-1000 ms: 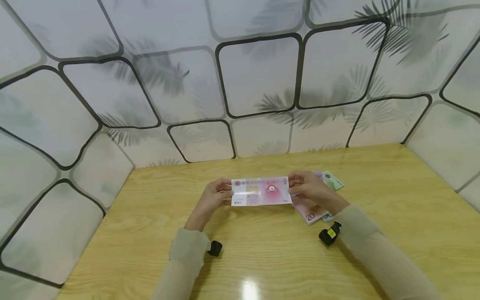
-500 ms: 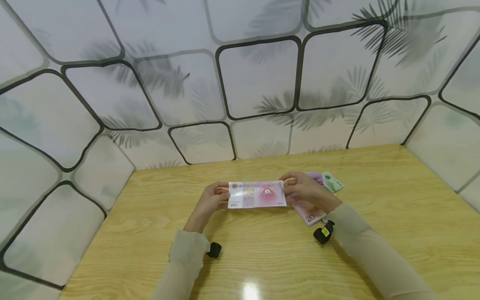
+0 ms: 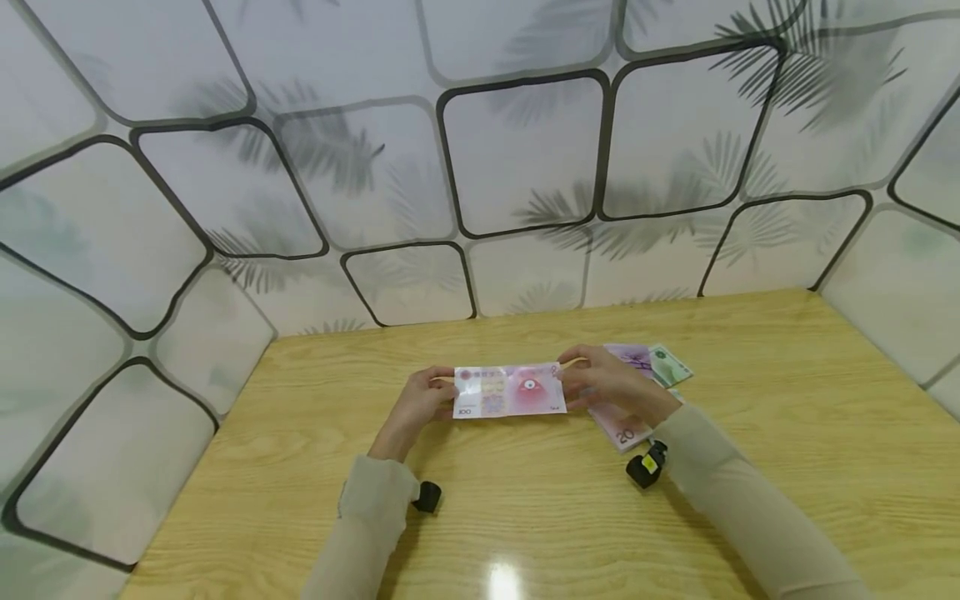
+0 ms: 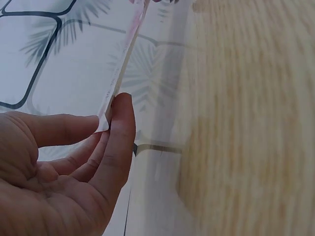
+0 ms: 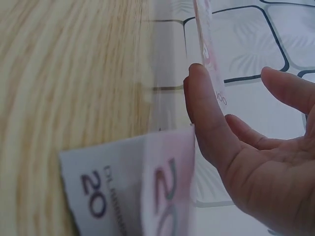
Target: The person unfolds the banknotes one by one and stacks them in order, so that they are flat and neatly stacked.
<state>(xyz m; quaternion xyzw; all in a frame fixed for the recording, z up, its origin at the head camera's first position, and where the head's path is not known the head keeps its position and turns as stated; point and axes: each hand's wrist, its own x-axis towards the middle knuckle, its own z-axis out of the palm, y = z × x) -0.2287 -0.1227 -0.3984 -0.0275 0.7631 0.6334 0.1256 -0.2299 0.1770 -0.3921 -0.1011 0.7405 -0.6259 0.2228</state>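
A pink 100 banknote [image 3: 510, 390] is held up in front of me, its long side running left to right. My left hand [image 3: 416, 404] pinches its left end; in the left wrist view the thumb and fingers [image 4: 120, 132] meet on the note's edge. At the other end is my right hand [image 3: 611, 383]. The right wrist view shows its fingers [image 5: 206, 98] against the back of the note, while the thumb [image 5: 283, 91] stands apart from it. Beneath the right hand lie pinkish 20 banknotes [image 3: 621, 425], partly hidden by it.
A purple banknote [image 3: 632, 357] and a green banknote [image 3: 670, 365] lie fanned with the 20s on the wooden table [image 3: 517, 492]. Patterned fabric walls [image 3: 525, 158] rise behind the table and at both sides. Black wrist cameras [image 3: 647, 465] sit at both sleeves.
Both hands and the 100 banknote have shifted slightly left and down, the right hand most. More of the purple banknote shows. The right thumb's earlier contact is too small to tell.
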